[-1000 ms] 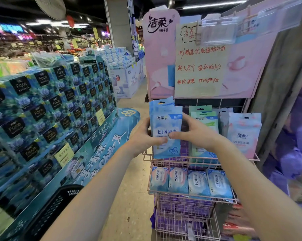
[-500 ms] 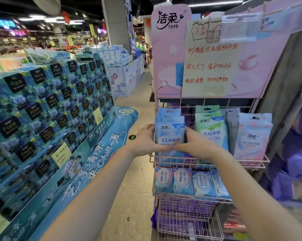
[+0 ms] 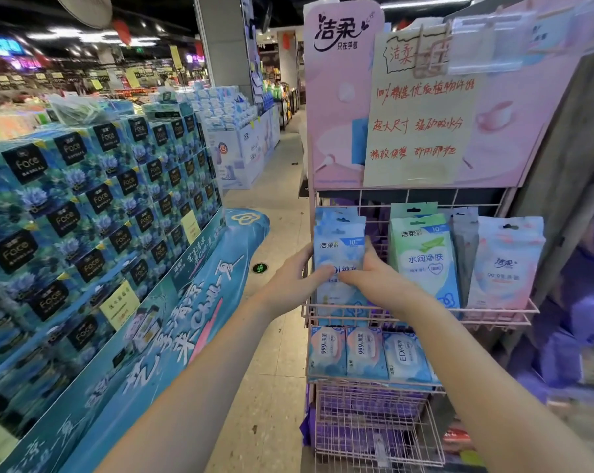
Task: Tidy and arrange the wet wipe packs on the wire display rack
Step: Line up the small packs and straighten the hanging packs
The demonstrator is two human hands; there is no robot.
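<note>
A pink wire display rack (image 3: pixel 500 315) stands to the right of the aisle. On the left of its top shelf stands a stack of blue wet wipe packs (image 3: pixel 340 244), upright. My left hand (image 3: pixel 295 285) grips the stack's left edge and my right hand (image 3: pixel 374 281) grips its right side and front. Green wipe packs (image 3: pixel 422 257) stand beside them, then grey packs (image 3: pixel 464 247) and pink-white packs (image 3: pixel 507 264) further right. The shelf below holds a row of flat blue and pink packs (image 3: pixel 367 353).
A pink brand sign with a handwritten paper notice (image 3: pixel 422 128) tops the rack. A lower wire basket (image 3: pixel 374 428) holds purple goods. A tall stack of blue tissue boxes (image 3: pixel 94 206) fills the left side, with the tiled aisle (image 3: pixel 271 387) between.
The blue stack has gone from held in front of the rack to standing inside the top shelf's left end. Both hands followed it forward. The view shifted closer.
</note>
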